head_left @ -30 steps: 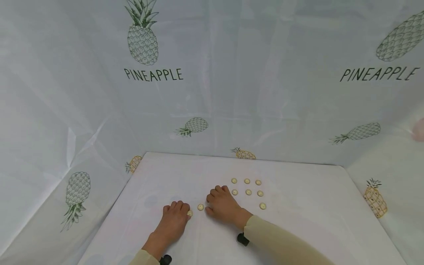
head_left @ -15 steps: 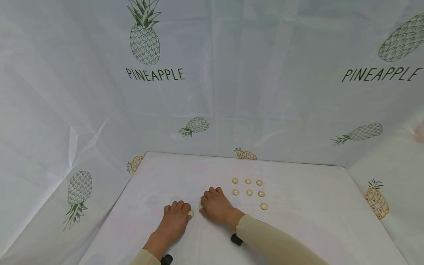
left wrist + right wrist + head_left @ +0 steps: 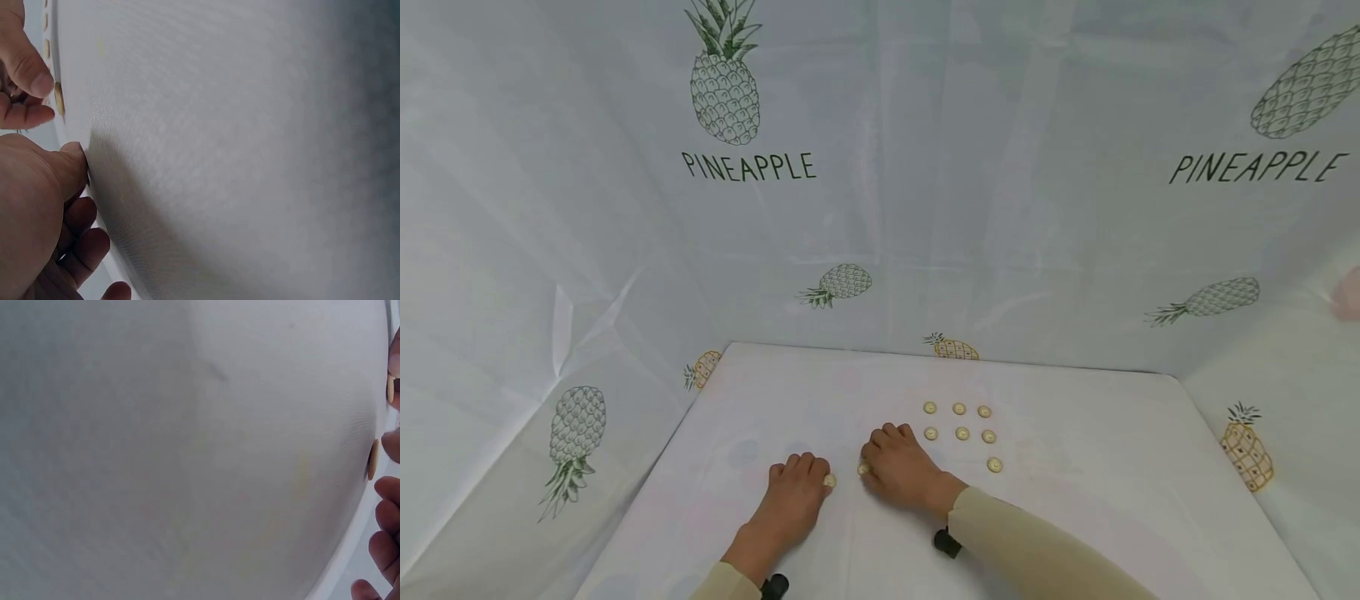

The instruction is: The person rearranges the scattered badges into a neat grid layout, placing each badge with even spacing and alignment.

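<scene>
On the left of the white table, my left hand (image 3: 795, 493) pinches a small round cream disc (image 3: 830, 481) with a raised rim, like a button. In the right wrist view that disc (image 3: 390, 389) shows edge-on between thumb and finger. A second such disc (image 3: 862, 469) lies to its right, at the thumb side of my right hand (image 3: 901, 468). My right thumb and forefinger flank that disc (image 3: 373, 460), seen edge-on close to the tabletop. The left wrist view also shows it (image 3: 59, 98) by the right fingertips. Curled fingers partly cover both discs in the head view.
Several matching discs (image 3: 962, 433) lie in loose rows beyond and right of my right hand, with one disc (image 3: 995, 464) nearer me. The white tabletop (image 3: 1075, 500) meets a hanging pineapple-print sheet (image 3: 970, 208) at its back and sides.
My right hand first reached left onto the second disc, then moved slightly back right, and the disc shifted right with it. My left hand has stayed put on its disc.
</scene>
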`<action>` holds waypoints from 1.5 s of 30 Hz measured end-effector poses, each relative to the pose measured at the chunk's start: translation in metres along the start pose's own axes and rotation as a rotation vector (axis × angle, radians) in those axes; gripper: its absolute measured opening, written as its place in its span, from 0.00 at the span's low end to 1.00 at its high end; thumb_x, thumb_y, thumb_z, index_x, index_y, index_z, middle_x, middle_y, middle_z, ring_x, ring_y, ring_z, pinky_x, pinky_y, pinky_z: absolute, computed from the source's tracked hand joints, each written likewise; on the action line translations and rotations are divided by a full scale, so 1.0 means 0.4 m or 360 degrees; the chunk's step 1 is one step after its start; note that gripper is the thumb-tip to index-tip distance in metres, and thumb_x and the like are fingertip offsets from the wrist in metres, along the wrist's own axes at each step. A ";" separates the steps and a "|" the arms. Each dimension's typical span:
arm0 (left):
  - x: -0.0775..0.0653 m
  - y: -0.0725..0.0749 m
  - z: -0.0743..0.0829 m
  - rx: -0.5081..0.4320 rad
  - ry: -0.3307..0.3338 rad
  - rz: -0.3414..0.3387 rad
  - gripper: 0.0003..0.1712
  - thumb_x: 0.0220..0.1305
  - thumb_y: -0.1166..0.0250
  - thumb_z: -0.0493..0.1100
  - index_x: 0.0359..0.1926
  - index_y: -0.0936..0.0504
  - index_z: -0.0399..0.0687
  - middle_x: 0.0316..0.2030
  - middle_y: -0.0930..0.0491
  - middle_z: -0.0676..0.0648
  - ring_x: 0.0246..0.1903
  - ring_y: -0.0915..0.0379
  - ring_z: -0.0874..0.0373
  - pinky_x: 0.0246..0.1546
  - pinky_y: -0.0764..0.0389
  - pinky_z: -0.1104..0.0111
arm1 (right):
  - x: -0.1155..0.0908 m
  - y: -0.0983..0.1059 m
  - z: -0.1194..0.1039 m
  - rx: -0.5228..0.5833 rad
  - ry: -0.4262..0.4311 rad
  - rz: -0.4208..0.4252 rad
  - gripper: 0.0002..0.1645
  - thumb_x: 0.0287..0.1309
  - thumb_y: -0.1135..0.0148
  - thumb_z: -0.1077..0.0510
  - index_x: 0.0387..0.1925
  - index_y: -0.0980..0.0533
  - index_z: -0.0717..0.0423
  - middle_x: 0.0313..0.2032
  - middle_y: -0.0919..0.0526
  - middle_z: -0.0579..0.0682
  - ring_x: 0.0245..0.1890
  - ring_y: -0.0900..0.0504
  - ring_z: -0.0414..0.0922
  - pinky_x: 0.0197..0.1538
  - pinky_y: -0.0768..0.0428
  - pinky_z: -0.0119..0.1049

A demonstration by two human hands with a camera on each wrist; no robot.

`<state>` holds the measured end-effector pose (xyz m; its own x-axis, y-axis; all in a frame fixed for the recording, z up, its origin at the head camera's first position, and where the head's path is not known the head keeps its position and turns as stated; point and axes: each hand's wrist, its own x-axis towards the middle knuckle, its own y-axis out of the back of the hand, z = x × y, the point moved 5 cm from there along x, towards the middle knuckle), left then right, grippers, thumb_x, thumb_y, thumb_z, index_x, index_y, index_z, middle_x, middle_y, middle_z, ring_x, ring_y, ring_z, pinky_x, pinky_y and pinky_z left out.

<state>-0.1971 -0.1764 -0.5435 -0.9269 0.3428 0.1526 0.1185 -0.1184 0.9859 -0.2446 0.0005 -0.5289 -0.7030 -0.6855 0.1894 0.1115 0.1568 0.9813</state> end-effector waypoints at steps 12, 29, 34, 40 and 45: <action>0.000 0.012 0.007 0.0015 0.0000 0.0010 0.15 0.69 0.28 0.48 0.47 0.22 0.45 0.40 0.24 0.48 0.41 0.30 0.51 0.44 0.27 0.50 | 0.004 -0.020 0.004 0.0040 -0.0041 -0.0017 0.10 0.71 0.35 0.46 0.45 0.18 0.45 0.42 0.20 0.41 0.44 0.29 0.41 0.53 0.30 0.40; 0.001 0.013 0.003 0.0008 0.0000 0.0025 0.15 0.69 0.28 0.47 0.47 0.21 0.45 0.42 0.23 0.47 0.43 0.29 0.51 0.45 0.26 0.49 | 0.005 -0.016 0.015 0.0003 -0.0012 -0.0004 0.13 0.71 0.36 0.42 0.44 0.17 0.44 0.41 0.19 0.40 0.44 0.29 0.41 0.53 0.31 0.40; 0.002 0.013 0.004 -0.0002 0.0001 0.0024 0.15 0.69 0.28 0.47 0.47 0.21 0.45 0.42 0.23 0.47 0.43 0.29 0.51 0.45 0.25 0.48 | 0.004 -0.010 0.018 0.0016 -0.0013 0.0001 0.13 0.71 0.35 0.41 0.43 0.16 0.44 0.41 0.19 0.40 0.43 0.29 0.40 0.53 0.31 0.40; 0.002 0.012 0.004 0.0019 -0.0027 0.0027 0.15 0.70 0.29 0.47 0.48 0.22 0.44 0.42 0.24 0.46 0.43 0.29 0.51 0.45 0.25 0.48 | 0.011 -0.008 0.018 -0.0022 0.0018 0.0009 0.12 0.69 0.34 0.42 0.40 0.16 0.44 0.39 0.19 0.39 0.41 0.29 0.40 0.52 0.32 0.41; -0.001 0.011 0.003 0.0017 -0.0040 0.0025 0.15 0.69 0.28 0.47 0.48 0.22 0.45 0.42 0.24 0.46 0.43 0.30 0.51 0.44 0.26 0.49 | 0.018 -0.014 0.015 -0.0111 0.0052 0.0034 0.12 0.64 0.34 0.42 0.36 0.19 0.45 0.36 0.21 0.40 0.40 0.29 0.41 0.52 0.31 0.42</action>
<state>-0.1957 -0.1758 -0.5391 -0.9158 0.3642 0.1694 0.1368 -0.1137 0.9840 -0.2547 -0.0009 -0.5332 -0.6767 -0.7057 0.2099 0.1756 0.1222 0.9769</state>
